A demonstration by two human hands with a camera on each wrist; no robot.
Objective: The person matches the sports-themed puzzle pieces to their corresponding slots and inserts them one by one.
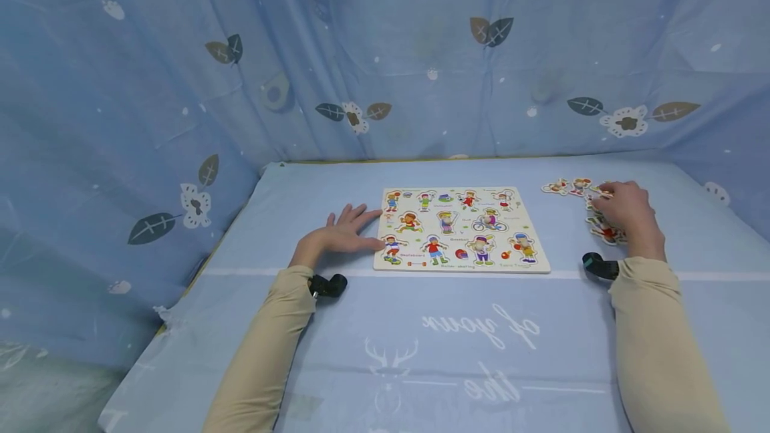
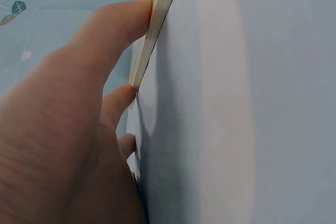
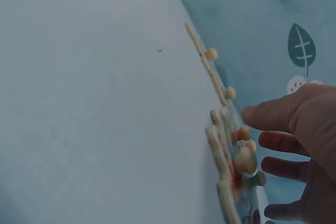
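Blue cloth covers the table, so with the flat left hand steadying the puzzle board at its nine o'clock edge, the right hand (fingers spread loosely, pinching nothing yet) should pinch one peg on the loose pieces.

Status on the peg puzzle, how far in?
Barely started. Done: none visibly seated; whether any is cannot be told from the head view. In hand: left hand rests flat against the puzzle board edge; right hand is over the loose pieces, fingers open by the pegs. Left: that whole pile right of the board.
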